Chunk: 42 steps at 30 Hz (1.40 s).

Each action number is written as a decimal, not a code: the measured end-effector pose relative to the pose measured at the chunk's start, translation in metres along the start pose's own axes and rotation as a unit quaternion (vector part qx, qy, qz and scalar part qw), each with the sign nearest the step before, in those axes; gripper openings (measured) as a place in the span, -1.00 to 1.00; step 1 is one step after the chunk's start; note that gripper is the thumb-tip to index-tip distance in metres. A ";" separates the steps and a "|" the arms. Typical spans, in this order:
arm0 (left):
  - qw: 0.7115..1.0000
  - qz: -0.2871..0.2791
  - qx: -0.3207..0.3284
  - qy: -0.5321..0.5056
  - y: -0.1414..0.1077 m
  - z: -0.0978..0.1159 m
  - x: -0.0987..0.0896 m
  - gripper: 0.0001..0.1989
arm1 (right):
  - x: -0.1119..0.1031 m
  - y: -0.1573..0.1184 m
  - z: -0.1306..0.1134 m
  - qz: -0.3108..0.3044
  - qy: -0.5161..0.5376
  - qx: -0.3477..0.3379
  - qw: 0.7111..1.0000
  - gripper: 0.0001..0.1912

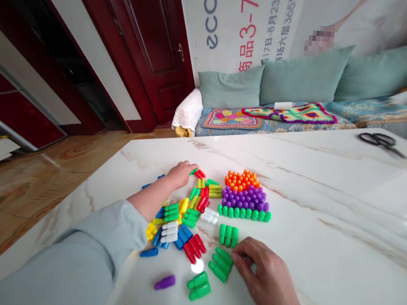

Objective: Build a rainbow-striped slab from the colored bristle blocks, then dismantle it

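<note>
My left hand [182, 174] reaches across to the far side of a loose pile of bullet-shaped plastic toy pieces. Its fingers close on a small green piece [193, 171], beside a red piece [200, 174]. On the near right, my right hand [264, 268] has curled fingers, with thumb and fingertip at the edge of a green three-piece group [220, 264]. Another green group [228, 235] lies just beyond it, and a green pair [198, 286] lies nearer. Behind stand packed rows of orange pieces [242, 180], purple pieces [245, 198] and green pieces [244, 214].
The pile also has red [194, 248], white [170, 232], blue [183, 237] and yellow pieces [151, 231]. A single purple piece [165, 282] lies in front. Black scissors [382, 141] rest at the far right of the white marble-patterned table [345, 209]. A cushioned sofa [231, 93] stands behind.
</note>
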<state>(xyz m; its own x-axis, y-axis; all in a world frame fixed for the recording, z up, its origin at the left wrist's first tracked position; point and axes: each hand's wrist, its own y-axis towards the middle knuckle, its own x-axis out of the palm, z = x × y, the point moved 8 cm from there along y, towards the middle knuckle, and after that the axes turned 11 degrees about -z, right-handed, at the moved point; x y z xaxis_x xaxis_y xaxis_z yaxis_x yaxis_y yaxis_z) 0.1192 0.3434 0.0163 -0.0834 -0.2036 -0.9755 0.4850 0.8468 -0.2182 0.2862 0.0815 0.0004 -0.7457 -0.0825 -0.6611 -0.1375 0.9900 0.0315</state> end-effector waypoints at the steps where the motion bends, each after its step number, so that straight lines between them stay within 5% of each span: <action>1: 1.000 0.011 -0.006 0.002 -0.005 0.001 -0.004 -0.43 | 0.000 0.000 0.000 0.000 -0.003 0.001 1.000 -0.76; 6: 0.995 0.089 -0.038 0.000 -0.039 0.012 -0.035 -0.48 | -0.002 0.001 0.001 -0.001 -0.005 0.014 1.000 -0.76; 11: 0.967 0.218 -0.005 -0.130 -0.110 0.053 -0.059 -0.52 | -0.014 0.000 -0.005 0.044 0.078 -0.004 0.996 -0.73; 16: 0.943 0.194 0.083 -0.257 -0.176 0.124 -0.021 -0.48 | -0.013 -0.003 -0.022 0.033 0.244 -0.077 0.966 -0.58; 21: 0.935 0.159 0.134 -0.288 -0.191 0.161 0.019 -0.42 | 0.004 0.002 -0.018 -0.013 0.283 -0.082 0.955 -0.45; 28: 0.954 0.182 0.160 -0.177 -0.215 0.163 0.026 -0.41 | -0.003 0.006 -0.008 0.030 0.219 -0.073 0.972 -0.68; 36: 0.980 0.080 0.174 -0.051 -0.244 0.128 0.046 -0.47 | -0.025 0.001 0.011 0.128 0.088 0.011 0.988 -0.73; 42: 0.981 0.141 0.121 -0.050 -0.239 0.104 0.025 -0.65 | -0.018 0.005 0.014 0.078 -0.051 0.055 0.994 -0.73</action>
<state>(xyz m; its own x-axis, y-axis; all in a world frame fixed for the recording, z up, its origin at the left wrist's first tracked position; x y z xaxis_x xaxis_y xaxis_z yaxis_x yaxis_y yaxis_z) 0.0917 0.0844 0.0466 0.1640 -0.0362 -0.9858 0.6699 0.7376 0.0844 0.3086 0.0894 0.0018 -0.6823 0.0799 -0.7267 0.0510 0.9968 0.0617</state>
